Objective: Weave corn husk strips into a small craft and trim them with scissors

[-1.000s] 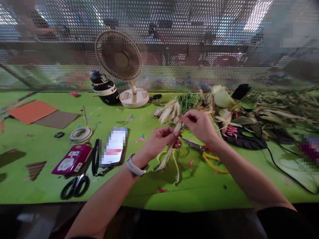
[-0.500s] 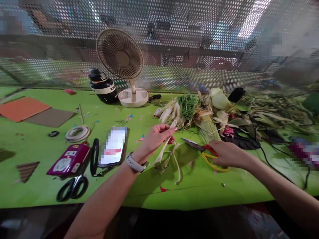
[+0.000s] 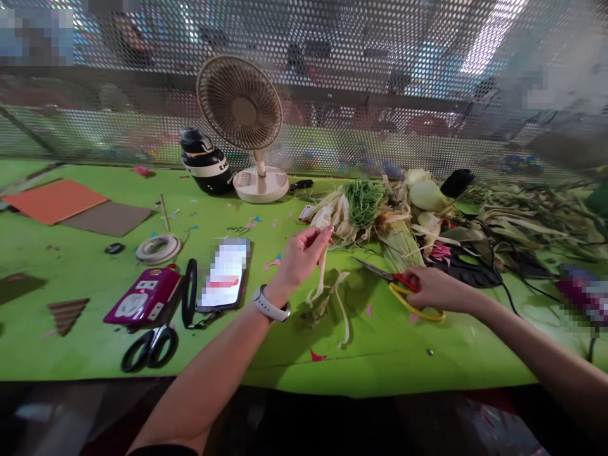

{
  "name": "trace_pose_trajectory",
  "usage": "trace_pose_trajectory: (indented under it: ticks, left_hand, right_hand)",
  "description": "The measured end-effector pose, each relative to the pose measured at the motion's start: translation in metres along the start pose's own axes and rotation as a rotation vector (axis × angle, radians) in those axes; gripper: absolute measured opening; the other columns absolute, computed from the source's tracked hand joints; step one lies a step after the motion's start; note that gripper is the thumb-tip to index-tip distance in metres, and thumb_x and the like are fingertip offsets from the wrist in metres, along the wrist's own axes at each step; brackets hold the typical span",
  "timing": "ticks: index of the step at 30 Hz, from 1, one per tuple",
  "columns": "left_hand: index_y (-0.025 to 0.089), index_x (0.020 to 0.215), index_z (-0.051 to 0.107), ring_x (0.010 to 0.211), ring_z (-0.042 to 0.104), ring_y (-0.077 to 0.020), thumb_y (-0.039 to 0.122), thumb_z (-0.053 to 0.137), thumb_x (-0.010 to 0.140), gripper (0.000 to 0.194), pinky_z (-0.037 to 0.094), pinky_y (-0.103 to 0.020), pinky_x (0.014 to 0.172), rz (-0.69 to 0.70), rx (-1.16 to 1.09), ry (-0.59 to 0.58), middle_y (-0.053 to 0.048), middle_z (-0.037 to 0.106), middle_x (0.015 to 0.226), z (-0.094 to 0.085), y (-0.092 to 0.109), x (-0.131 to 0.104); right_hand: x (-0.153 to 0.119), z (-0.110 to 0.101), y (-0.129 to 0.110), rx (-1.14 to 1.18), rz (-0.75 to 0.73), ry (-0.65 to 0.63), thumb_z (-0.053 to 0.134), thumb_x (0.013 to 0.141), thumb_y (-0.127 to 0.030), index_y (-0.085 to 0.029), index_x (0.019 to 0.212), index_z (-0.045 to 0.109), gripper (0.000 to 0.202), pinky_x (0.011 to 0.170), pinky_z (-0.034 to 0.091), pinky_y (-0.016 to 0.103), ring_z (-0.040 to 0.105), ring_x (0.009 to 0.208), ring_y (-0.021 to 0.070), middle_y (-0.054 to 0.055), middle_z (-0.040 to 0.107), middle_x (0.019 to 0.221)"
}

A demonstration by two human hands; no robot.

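Observation:
My left hand, with a pale watch strap on its wrist, pinches the top of a corn husk strip that hangs down over the table. Below it lie cut husk pieces, one of them curling. In my right hand is a pair of scissors with red and yellow handles, resting low over the table, tips pointing left toward the strip. Behind both hands sits a heap of pale corn husks with a bundle of green strands and a leafy green ear.
A fan and a black bottle stand at the back against a perforated metal screen. To the left lie a phone, black-handled scissors, a purple power strip and a tape roll. Cables run on the right.
My left hand has risen slightly, and the strip now hangs more upright beneath it. The scissors stay in my right hand. The whole view has shifted a little.

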State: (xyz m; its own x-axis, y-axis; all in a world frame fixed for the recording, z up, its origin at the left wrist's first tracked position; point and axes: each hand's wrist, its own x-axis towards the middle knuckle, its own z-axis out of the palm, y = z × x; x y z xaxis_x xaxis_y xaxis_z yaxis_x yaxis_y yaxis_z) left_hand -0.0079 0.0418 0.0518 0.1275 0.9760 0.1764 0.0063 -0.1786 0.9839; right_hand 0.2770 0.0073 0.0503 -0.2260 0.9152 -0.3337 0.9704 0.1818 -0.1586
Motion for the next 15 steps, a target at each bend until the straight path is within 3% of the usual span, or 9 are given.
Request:
trace_pose_trajectory:
  ticks: [4, 7, 10, 15]
  left_hand:
    - [0.018, 0.068, 0.067, 0.068, 0.053, -0.0116, 0.039, 0.062, 0.080, 0.025, 0.041, -0.022, 0.060, 0.180, 0.056, 0.177, 0.000, 0.059, 0.068, -0.001, 0.001, 0.003]
    - [0.019, 0.065, 0.067, 0.068, 0.050, -0.0119, 0.034, 0.062, 0.081, 0.022, 0.041, -0.024, 0.063, 0.262, 0.134, 0.291, 0.000, 0.055, 0.067, -0.004, 0.002, 0.005]
    - [0.020, 0.062, 0.067, 0.066, 0.049, -0.0119, 0.029, 0.064, 0.080, 0.021, 0.042, -0.024, 0.065, 0.351, 0.226, 0.368, 0.001, 0.052, 0.065, -0.007, 0.004, 0.004]
    - [0.021, 0.065, 0.067, 0.067, 0.048, -0.0120, 0.028, 0.065, 0.080, 0.016, 0.042, -0.025, 0.065, 0.444, 0.350, 0.449, 0.001, 0.049, 0.066, -0.005, 0.007, 0.001]
  right_hand:
    - [-0.002, -0.009, 0.009, 0.181, -0.052, -0.008, 0.054, 0.067, -0.026, -0.019, 0.078, 0.054, 0.013, 0.057, 0.041, 0.027, 0.054, 0.064, 0.0165, 0.002, 0.062, 0.072]
    - [-0.006, -0.022, 0.014, 0.309, -0.103, 0.001, 0.053, 0.074, -0.030, -0.017, 0.087, 0.059, 0.020, 0.062, 0.046, 0.029, 0.059, 0.068, 0.0176, 0.005, 0.065, 0.077]
    - [-0.012, -0.034, 0.009, 0.214, -0.119, 0.036, 0.058, 0.075, -0.047, -0.018, 0.089, 0.060, 0.032, 0.060, 0.046, 0.031, 0.059, 0.067, 0.0196, 0.006, 0.065, 0.078]
    - [-0.020, -0.045, -0.021, 0.057, -0.222, 0.082, 0.059, 0.074, -0.060, -0.022, 0.105, 0.057, 0.050, 0.073, 0.047, 0.034, 0.061, 0.087, 0.0245, 0.008, 0.064, 0.103]
